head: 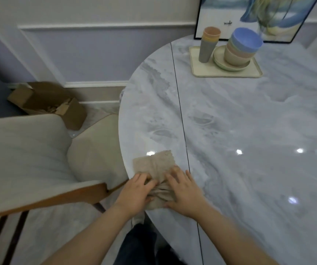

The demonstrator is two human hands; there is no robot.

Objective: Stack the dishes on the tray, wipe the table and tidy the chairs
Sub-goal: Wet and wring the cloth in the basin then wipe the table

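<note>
Both hands are pressing a tan cloth [154, 165] flat on the near left edge of the table [249, 121], likely so it can rub the top clean; the left hand [134, 194] is bunching its near end with bent fingers, and the right hand [184, 192] is lying on it with fingers spread. The cloth is looking soft, thin and wrinkled. The cups [209, 44] and bowls [241, 46] are sitting stacked on the tray [228, 73] far off, out of the way.
</note>
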